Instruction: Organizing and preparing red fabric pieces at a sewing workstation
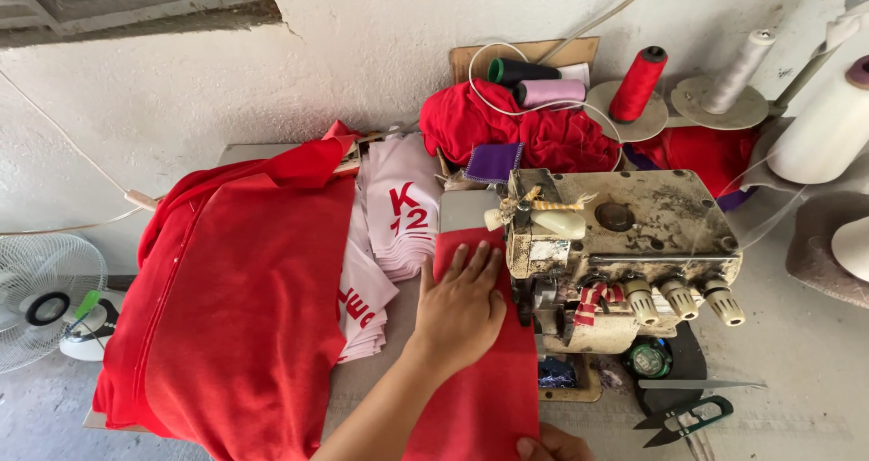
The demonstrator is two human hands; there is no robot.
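Note:
My left hand [459, 309] lies flat, fingers spread, on a red fabric piece [480, 398] that runs under the presser area of a worn cream overlock sewing machine [625, 253]. My right hand [549, 446] is only partly in view at the bottom edge, its fingers pinching the near right edge of the same red fabric. The fabric's far end [462, 244] lies just left of the machine's needle area.
A big pile of red cloth [235, 316] fills the table's left. A stack of pink printed pieces [398, 212] lies beside it. Thread cones [637, 84] and red cloth sit behind the machine. Scissors and snips [688, 416] lie at right. A white fan [41, 298] stands on the floor.

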